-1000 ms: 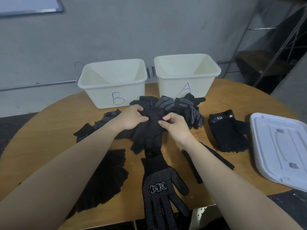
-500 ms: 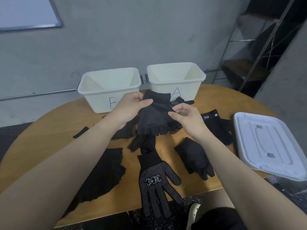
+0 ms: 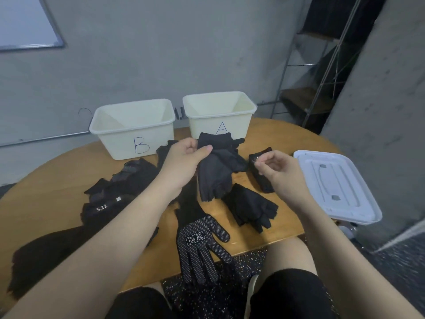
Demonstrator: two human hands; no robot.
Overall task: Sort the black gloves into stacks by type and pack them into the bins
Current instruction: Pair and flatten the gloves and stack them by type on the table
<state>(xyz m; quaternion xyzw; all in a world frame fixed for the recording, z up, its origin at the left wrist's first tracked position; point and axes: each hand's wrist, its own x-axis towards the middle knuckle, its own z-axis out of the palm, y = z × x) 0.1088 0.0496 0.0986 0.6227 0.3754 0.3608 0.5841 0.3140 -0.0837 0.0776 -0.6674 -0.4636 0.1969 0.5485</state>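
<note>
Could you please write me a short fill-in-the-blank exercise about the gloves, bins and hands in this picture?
1. The left hand holds up a fingerless glove in front of the bin marked ____.
2. The right hand holds ____.
3. The dotted glove lies at the table's near edge with its fingers pointing ____ the person.
4. Both bins are ____ inside.

Missing words: A; nothing; toward; empty
</note>
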